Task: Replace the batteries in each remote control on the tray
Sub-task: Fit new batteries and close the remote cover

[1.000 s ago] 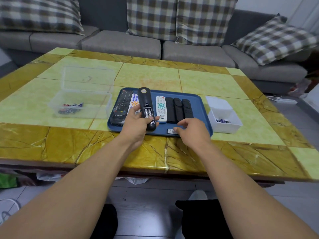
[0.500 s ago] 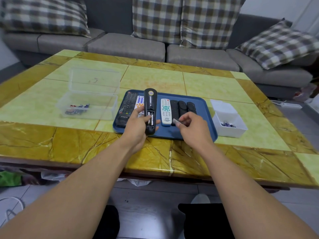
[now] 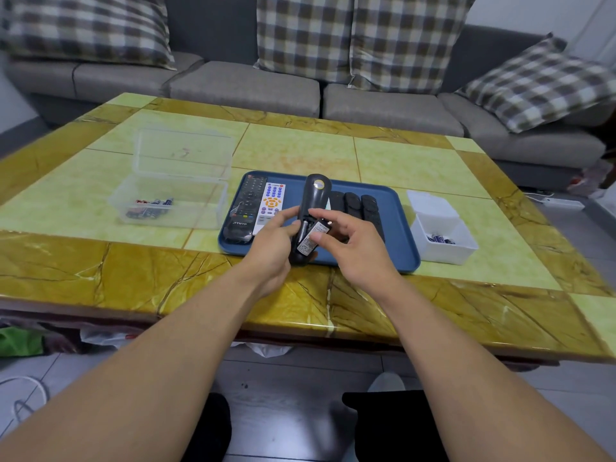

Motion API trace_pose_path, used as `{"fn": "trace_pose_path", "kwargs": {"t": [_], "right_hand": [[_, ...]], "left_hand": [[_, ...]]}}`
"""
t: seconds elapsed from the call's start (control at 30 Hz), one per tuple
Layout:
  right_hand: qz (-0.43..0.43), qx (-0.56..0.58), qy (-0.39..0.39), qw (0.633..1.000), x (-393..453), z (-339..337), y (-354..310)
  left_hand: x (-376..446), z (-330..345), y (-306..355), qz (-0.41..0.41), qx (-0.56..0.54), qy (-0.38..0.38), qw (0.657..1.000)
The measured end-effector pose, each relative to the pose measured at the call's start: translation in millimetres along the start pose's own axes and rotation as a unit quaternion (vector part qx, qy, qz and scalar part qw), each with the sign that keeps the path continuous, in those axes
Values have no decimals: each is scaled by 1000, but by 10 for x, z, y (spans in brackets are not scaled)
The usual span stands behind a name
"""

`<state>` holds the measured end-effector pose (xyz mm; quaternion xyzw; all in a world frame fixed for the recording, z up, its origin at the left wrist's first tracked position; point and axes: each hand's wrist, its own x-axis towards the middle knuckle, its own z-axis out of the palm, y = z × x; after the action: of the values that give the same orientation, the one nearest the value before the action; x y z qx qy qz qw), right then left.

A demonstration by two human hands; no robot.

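Refitting the battery cover on the black remote

Beyond the fingers lies the tray [image 3: 393,208]; left hand [image 3: 271,245] grips the black remote [image 3: 308,211], right hand [image 3: 353,241] pinches the cover [image 3: 311,240] against it. Next, judging: align and slide shut.

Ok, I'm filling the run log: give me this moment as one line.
left hand: holds black remote over tray | right hand: fits battery cover onto it | stage: closing compartment
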<state>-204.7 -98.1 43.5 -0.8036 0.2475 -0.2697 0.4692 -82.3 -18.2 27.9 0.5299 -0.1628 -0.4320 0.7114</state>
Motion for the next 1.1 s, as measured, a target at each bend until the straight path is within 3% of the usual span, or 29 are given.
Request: {"fn": "trace_pose_path", "kwargs": {"t": [0.13, 0.37, 0.73, 0.97, 1.1], "right_hand": [[8, -3, -5, 1000, 19, -8, 14], [-1, -40, 62, 997, 36, -72, 39], [13, -123, 66, 990, 34, -78, 55], [11, -158, 55, 986, 10, -24, 53], [20, -201, 31, 979, -3, 84, 34]], "left_hand": [[-17, 22, -19, -13, 4, -16, 1000], [-41, 46, -20, -24, 3, -29, 999], [-81, 97, -6, -27, -18, -28, 999], [-21, 90, -11, -16, -53, 19, 998], [-37, 96, 24, 5, -18, 55, 998]]}}
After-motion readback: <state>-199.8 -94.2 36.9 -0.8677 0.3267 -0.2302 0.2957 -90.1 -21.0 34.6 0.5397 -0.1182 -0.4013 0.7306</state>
